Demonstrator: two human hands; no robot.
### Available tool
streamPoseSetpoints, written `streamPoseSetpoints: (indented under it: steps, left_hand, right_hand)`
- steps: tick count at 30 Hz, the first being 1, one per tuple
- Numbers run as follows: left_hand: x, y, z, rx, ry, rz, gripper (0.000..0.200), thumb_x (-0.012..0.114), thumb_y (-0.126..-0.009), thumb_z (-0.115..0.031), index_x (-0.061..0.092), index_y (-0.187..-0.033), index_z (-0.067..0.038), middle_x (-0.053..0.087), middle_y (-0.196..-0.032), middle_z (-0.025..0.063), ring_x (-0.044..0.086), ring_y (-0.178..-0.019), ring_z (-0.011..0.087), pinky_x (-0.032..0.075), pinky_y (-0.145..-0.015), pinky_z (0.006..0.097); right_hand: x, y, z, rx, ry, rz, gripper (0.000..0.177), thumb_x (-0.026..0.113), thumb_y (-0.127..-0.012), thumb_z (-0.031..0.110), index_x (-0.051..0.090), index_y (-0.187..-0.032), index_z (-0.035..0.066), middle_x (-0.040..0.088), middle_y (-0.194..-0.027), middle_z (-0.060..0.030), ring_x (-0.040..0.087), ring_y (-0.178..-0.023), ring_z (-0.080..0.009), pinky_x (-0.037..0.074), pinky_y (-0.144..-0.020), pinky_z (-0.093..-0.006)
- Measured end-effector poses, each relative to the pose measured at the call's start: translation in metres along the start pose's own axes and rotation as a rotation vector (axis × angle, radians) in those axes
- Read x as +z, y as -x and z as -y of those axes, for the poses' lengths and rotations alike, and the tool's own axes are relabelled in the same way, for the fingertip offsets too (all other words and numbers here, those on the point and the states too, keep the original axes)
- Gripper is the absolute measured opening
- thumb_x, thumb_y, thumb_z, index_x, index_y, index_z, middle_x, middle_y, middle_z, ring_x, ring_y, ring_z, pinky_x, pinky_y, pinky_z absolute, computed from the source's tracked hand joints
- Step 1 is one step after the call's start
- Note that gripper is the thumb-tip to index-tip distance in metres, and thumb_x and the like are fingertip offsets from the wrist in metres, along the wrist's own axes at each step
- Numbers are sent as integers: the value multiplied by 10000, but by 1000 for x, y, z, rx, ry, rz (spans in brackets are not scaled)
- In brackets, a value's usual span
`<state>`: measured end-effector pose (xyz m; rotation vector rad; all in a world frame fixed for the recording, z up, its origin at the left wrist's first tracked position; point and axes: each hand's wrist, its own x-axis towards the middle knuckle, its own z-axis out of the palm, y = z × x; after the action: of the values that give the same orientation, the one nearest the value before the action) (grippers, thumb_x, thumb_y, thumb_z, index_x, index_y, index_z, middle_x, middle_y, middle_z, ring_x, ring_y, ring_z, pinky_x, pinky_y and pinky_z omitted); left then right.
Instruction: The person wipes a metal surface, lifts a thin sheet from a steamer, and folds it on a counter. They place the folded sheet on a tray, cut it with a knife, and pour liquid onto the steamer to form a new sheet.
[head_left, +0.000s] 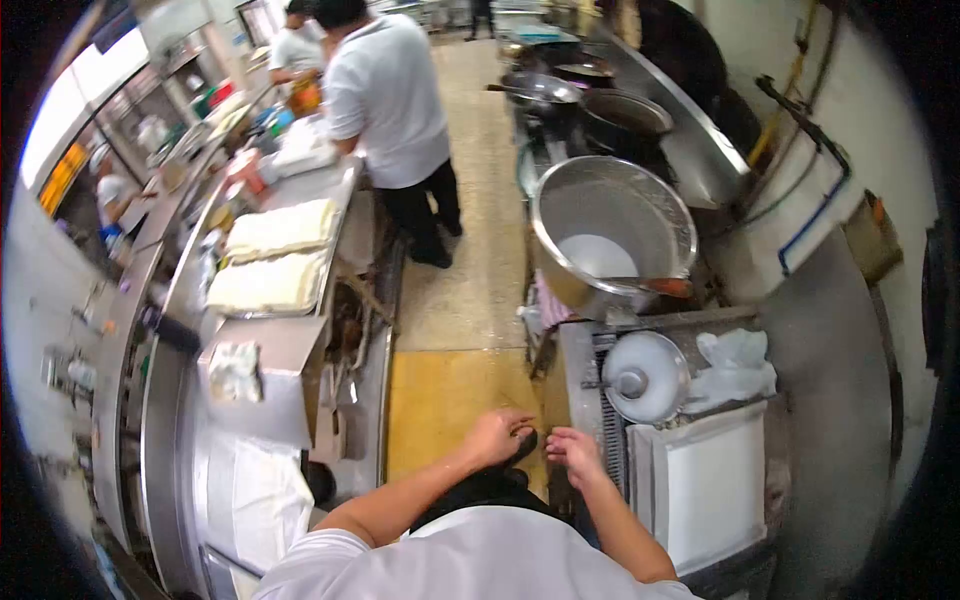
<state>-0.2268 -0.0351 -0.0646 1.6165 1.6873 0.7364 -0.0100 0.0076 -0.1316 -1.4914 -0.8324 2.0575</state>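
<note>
My left hand (500,437) and right hand (577,457) are side by side in front of me, apart, above the yellow floor (440,400). Both are released, with fingers loosely bent.

The lid (645,377) is nearest my right hand. It lies on the bench (577,365) to my right, near its left edge and toward its far end. It is round, shallowly domed and pale grey, with a smooth sheen and a round metal knob (631,383). Just to its right sits a crumpled, translucent plastic bag (733,368). Nearer me, a flat, rectangular white panel (710,485) runs toward the near end. Dark ribbed metal (613,450) lines the bench's left side.

Just past the bench's far edge stands a wide steel pot (615,230), with white contents low inside and a rolled, shiny rim. A reddish-brown handle (665,287) crosses the rim's near side. Pink cloth (550,303) hangs below the pot on the aisle side.

To my left, two pale rectangular slabs (265,285) with soft, uneven surfaces lie on a metal tray (325,290). Beyond it, a person in a white shirt (393,100) stands in the aisle.
</note>
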Motion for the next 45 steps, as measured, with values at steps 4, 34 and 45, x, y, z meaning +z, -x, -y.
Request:
streamPoseSetpoints:
  steps: [4,34,45]
  left_hand:
    - [-8,52,9,-154,174,-58,299,681,-951,-160,703,-1216,-23,734,-1149,204,729,-1005,341,580,-896,419]
    - [-373,294,244,-568,288,-1174,305,715,-916,-95,700,-1203,4,767,-1020,155,736,-889,207,574,-825,337]
    - [-396,305,296,-611,352,-1179,318,696,-933,-131,685,-1225,-4,767,-1029,149,741,-880,226,576,-813,352]
  right_hand:
    - [56,30,-6,-168,327,208,311,616,-915,10,651,-1218,-55,710,-1040,-105,682,-876,-183,542,-743,-301]
    - [694,-14,-32,-1108,1284,800,391,677,-840,131,662,-1174,-71,655,-1157,-274,643,-1101,-412,525,-942,-472]
    - [758,-61,-80,-1177,1458,781,358,750,-847,213,581,-1046,-32,646,-1015,-252,632,-981,-466,516,-851,-519]
